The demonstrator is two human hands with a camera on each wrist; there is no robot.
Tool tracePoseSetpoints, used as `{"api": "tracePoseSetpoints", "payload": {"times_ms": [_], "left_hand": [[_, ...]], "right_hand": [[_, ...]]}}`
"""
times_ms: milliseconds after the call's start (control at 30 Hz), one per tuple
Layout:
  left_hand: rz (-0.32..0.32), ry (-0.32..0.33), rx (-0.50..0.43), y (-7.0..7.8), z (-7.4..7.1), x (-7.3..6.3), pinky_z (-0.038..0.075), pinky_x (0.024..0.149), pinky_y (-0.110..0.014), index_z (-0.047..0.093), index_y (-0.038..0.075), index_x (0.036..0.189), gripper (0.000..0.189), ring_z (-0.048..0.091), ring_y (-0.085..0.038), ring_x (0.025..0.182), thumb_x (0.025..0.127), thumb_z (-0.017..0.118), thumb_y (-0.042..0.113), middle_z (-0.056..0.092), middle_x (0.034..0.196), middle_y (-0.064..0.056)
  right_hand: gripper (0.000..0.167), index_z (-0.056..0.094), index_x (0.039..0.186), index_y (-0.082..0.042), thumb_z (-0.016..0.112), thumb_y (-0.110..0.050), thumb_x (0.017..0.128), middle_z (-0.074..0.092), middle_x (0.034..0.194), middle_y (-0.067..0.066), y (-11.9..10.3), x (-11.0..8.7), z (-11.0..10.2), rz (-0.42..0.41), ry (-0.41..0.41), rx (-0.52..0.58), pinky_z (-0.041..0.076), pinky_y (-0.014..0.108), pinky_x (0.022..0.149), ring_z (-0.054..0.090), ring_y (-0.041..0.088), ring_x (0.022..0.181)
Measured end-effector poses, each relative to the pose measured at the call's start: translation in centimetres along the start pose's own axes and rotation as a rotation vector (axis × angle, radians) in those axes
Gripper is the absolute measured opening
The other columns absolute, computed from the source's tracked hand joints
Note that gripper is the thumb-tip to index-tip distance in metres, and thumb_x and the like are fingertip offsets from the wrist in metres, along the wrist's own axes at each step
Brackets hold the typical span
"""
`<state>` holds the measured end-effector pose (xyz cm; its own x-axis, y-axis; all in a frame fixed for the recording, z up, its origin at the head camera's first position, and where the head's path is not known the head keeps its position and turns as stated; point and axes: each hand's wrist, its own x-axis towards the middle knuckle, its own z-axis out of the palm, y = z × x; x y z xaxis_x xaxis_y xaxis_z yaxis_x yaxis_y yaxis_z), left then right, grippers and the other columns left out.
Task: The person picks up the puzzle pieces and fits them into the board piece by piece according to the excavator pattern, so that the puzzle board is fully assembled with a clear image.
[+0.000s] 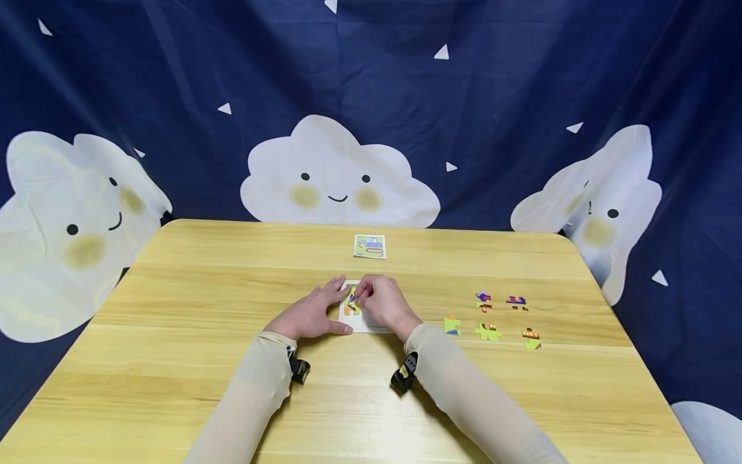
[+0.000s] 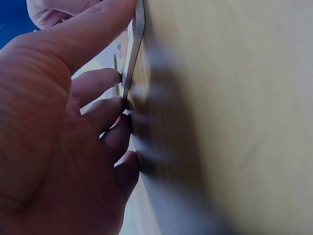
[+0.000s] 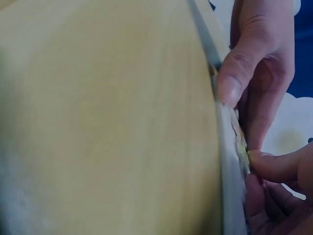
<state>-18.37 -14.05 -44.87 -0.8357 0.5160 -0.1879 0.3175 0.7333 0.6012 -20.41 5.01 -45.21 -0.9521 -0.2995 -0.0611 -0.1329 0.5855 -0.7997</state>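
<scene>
The jigsaw tray (image 1: 371,328) is partly filled at its left, where a jigsaw piece (image 3: 242,153) is pinched by the right hand (image 1: 382,301) and the rim is braced by the spread left hand (image 1: 310,314), while five loose pieces (image 1: 489,332) on the worktop (image 1: 348,412) are apparently left to be fitted.

Smooth wooden table (image 1: 145,386) — creased cloth backdrop (image 1: 400,84).

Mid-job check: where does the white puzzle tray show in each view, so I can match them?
Head: tray flat on the table, below centre.
Left wrist: tray edge-on, upper part, left of centre.
Right wrist: tray edge-on, right of centre, running down to the bottom.
Shared landmark: left grip, its thumb at the tray's edge.
</scene>
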Motion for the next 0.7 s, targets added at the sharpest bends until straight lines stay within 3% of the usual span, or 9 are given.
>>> {"api": "tracePoseSetpoints", "payload": {"times_ms": [167,267,400,500,700], "left_hand": [[0.000,0.005,0.002,0.0,0.1,0.1,0.009,0.117,-0.050,0.034,0.003,0.151,0.089,0.010,-0.034,0.147,0.083,0.079,0.038,0.012,0.162,-0.013],[0.001,0.004,0.003,0.0,0.1,0.1,0.010,0.117,-0.050,0.034,0.003,0.151,0.089,0.010,-0.033,0.147,0.083,0.078,0.038,0.012,0.162,-0.012],[-0.008,0.001,0.011,0.0,0.0,0.0,0.012,0.117,-0.052,0.033,0.004,0.152,0.089,0.010,-0.035,0.147,0.084,0.078,0.039,0.011,0.163,-0.011],[-0.020,-0.003,0.020,0.1,0.0,0.0,0.013,0.116,-0.053,0.033,0.006,0.153,0.089,0.009,-0.036,0.146,0.084,0.077,0.040,0.010,0.163,-0.010],[-0.041,-0.017,0.025,0.1,0.0,0.0,0.015,0.114,-0.058,0.031,0.010,0.154,0.089,0.010,-0.047,0.143,0.084,0.076,0.042,0.008,0.163,-0.009]], "right_hand": [[0.015,0.070,0.082,-0.009,0.069,0.006,0.084,0.064,0.073,-0.002,0.4,0.1,-0.2,-0.007,-0.004,-0.018,0.049,0.029,0.072,0.058,0.012,0.071],[0.014,0.070,0.085,-0.008,0.069,0.005,0.086,0.064,0.076,-0.002,0.5,-0.1,-0.5,-0.061,-0.027,-0.046,0.051,0.029,0.073,0.059,0.012,0.073],[0.009,0.071,0.092,-0.009,0.074,-0.003,0.086,0.061,0.086,-0.003,0.8,-0.4,-1.0,-0.176,-0.063,-0.194,0.051,0.028,0.075,0.058,0.012,0.079],[0.016,0.072,0.098,-0.010,0.079,-0.012,0.084,0.058,0.092,-0.002,1.2,-0.6,-1.2,-0.265,-0.079,-0.301,0.050,0.029,0.076,0.056,0.013,0.082],[0.023,0.072,0.104,-0.013,0.079,-0.021,0.084,0.057,0.098,-0.001,1.2,-0.6,-1.3,-0.342,-0.125,-0.397,0.050,0.033,0.077,0.056,0.014,0.084]]}}
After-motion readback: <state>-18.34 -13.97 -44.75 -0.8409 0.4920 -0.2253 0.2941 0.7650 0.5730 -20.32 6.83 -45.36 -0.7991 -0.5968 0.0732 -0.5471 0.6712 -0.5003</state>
